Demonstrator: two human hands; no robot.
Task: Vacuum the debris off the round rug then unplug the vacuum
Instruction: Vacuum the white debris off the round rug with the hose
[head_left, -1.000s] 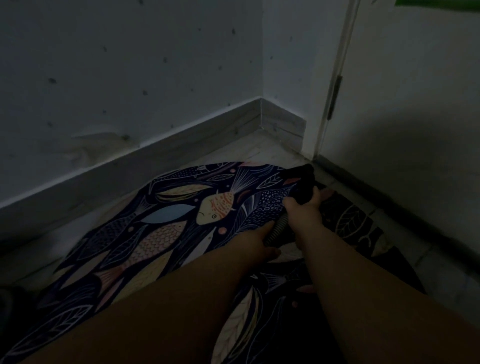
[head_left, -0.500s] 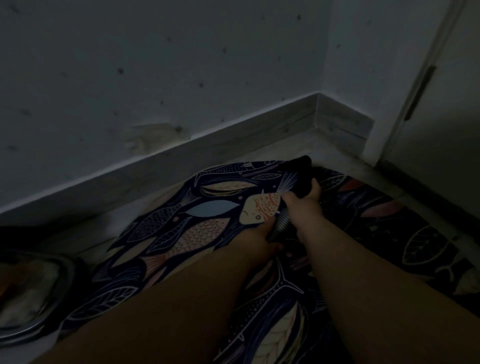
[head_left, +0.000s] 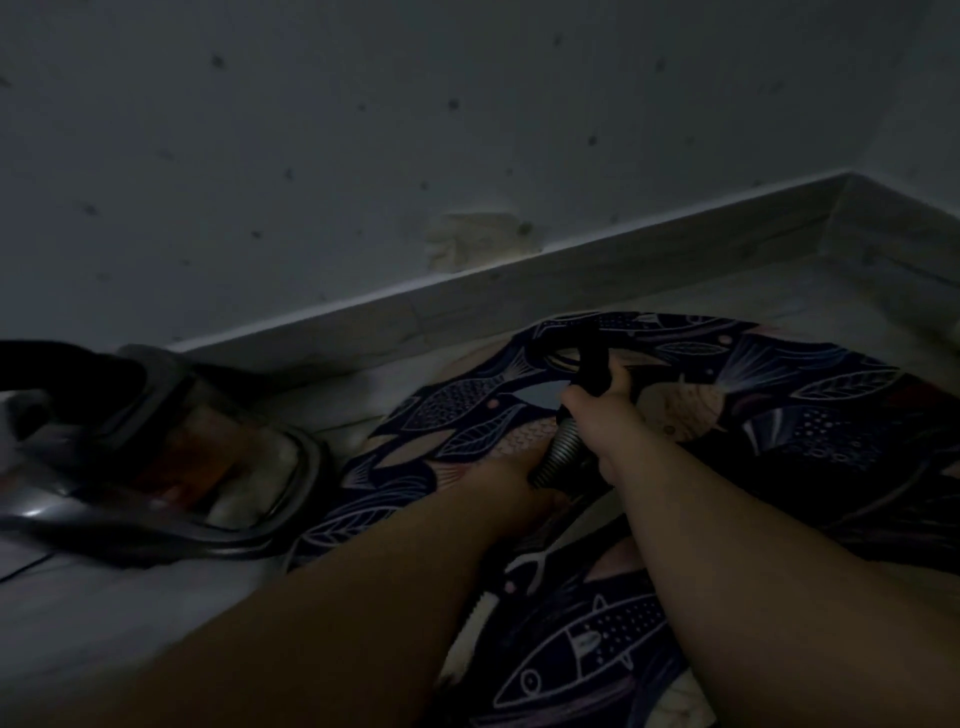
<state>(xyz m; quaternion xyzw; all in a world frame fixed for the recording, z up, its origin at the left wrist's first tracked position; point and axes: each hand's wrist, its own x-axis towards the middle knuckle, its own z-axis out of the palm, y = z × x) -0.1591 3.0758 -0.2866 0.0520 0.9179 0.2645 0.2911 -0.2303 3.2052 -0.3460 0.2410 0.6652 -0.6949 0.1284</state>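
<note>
- Pretty dark shot, but the right hand (head_left: 605, 423) is clearly wrapped around the black nozzle (head_left: 589, 364) of the vacuum, right where it joins the ribbed hose (head_left: 563, 452).
- The nozzle tip is down on the round rug (head_left: 810, 415) near its far edge, the side closest to the baseboard (head_left: 519, 291).
- Then the left hand (head_left: 511, 486) sits up against the hose just behind the right one. Honestly can't tell if its fingers are curled round it or only touching, it's too murky.
- Both forearms reach out over the near half of the rug, which has a fish and leaf print all over.
- Off to the side, the vacuum body (head_left: 156, 452) lies on the pale floor (head_left: 104, 613) just off the rug's left edge. It's blurry, with a see-through bin section showing something orange-ish inside.
- Past the rug's far edge there's a speckled wall (head_left: 363, 130) with a pale rough patch (head_left: 475, 244) just above the baseboard. The room corner is at the far right.
</note>
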